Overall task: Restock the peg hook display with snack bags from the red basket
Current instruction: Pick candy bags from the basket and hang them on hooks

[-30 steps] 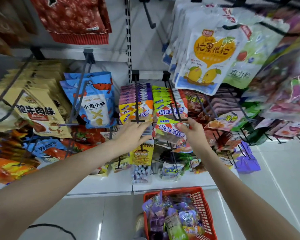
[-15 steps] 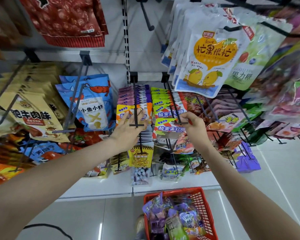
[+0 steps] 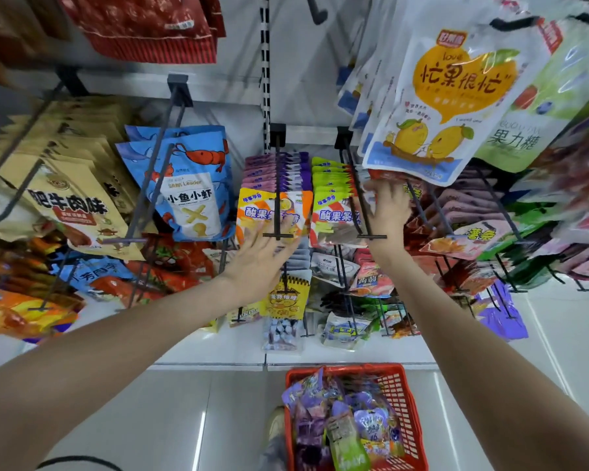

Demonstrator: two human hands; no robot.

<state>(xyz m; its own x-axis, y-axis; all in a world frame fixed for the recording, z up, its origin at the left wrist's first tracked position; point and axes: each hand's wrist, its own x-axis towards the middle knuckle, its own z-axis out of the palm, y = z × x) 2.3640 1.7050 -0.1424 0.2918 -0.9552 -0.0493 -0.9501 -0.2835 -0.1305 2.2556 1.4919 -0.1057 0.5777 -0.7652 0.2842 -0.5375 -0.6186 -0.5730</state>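
The red basket (image 3: 407, 396) stands on the floor below, filled with purple and green snack bags (image 3: 340, 426). On the display, an orange snack bag (image 3: 252, 209) hangs at the front of one peg hook (image 3: 278, 198). A green-topped snack bag (image 3: 334, 212) hangs on the neighbouring peg hook (image 3: 357, 195). My left hand (image 3: 262, 256) lies flat with straight fingers against the orange bag's lower part. My right hand (image 3: 388, 209) is spread against the right side of the green-topped row, fingers straight, holding nothing.
A blue shrimp-print bag (image 3: 191, 185) and tan beef-flavour bags (image 3: 72, 205) hang to the left. Large mango bags (image 3: 456, 96) hang overhead at the right. More hooks with small packs crowd the lower rows above a white shelf base (image 3: 218, 345). Pale floor tiles surround the basket.
The right hand let go of the green-topped bag, which now hangs on its hook, and slid up along the row. The left hand stayed flat on the orange bag.
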